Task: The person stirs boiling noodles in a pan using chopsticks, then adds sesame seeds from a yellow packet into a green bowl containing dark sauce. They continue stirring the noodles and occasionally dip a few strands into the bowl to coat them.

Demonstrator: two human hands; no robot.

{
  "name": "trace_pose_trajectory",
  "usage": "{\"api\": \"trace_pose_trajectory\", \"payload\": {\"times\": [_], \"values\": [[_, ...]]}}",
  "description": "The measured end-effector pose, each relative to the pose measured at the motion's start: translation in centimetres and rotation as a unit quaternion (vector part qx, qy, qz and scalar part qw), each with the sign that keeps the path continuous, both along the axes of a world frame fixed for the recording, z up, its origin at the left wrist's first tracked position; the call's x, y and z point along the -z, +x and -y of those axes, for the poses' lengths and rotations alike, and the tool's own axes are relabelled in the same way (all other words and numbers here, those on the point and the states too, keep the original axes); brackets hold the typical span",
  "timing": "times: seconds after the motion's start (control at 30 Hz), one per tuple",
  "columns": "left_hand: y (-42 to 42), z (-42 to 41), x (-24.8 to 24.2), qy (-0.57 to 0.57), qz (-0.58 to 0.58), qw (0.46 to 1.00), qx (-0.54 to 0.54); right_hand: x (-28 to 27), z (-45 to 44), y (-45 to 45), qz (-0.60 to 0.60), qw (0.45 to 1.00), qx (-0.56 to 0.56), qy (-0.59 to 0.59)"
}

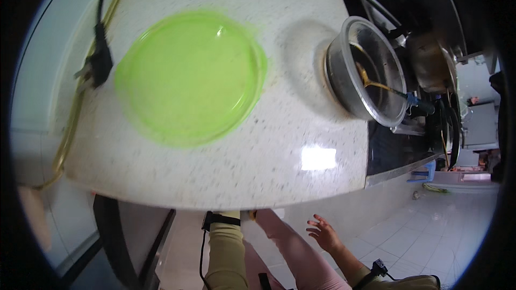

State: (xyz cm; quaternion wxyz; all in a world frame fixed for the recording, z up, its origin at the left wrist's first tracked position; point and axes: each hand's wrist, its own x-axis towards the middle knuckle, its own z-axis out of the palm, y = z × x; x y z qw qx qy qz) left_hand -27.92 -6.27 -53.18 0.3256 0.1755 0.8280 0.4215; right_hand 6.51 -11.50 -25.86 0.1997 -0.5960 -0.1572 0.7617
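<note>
Past the counter's front edge, my right hand (pixel 323 234) hangs low over the floor. Its fingers are spread and nothing is in them. My left forearm, in a yellow-green sleeve (pixel 226 245), reaches under the counter edge, which hides the hand. Before me on the speckled white counter (pixel 185 173) lies a translucent light-green round lid or plate (pixel 191 78). To its right stands a clear round plastic tub (pixel 346 76) with dark liquid inside. A golden ladle (pixel 375 84) with a dark handle rests in the tub, leaning over the rim.
A black power plug (pixel 100 62) and a yellowish hose (pixel 67 143) run along the counter's left side. Right of the tub are a black cooktop (pixel 389 149), a metal pot (pixel 429 64) and a dark pan (pixel 454 137). A blue stool (pixel 427 172) stands on the tiled floor.
</note>
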Motion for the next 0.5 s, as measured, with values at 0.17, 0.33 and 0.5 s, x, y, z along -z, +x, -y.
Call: {"api": "trace_pose_trajectory", "payload": {"times": [0.17, 0.33, 0.5], "values": [[-2.2, -1.5, -1.6, 0.027, 0.034, 0.999, -0.006, 1.7, -1.1, -0.4, -0.014, 1.0, 0.011, 0.007], [-4.7, -2.4, -7.9, 0.082, 0.056, 0.995, -0.004, 0.6, -0.5, -1.6, -0.012, 0.999, 0.035, 0.0], [-3.3, 7.4, -24.4, 0.064, -0.143, 0.988, 0.011, -3.8, 2.8, -3.6, 0.0, 1.0, 0.024, 0.017]]}}
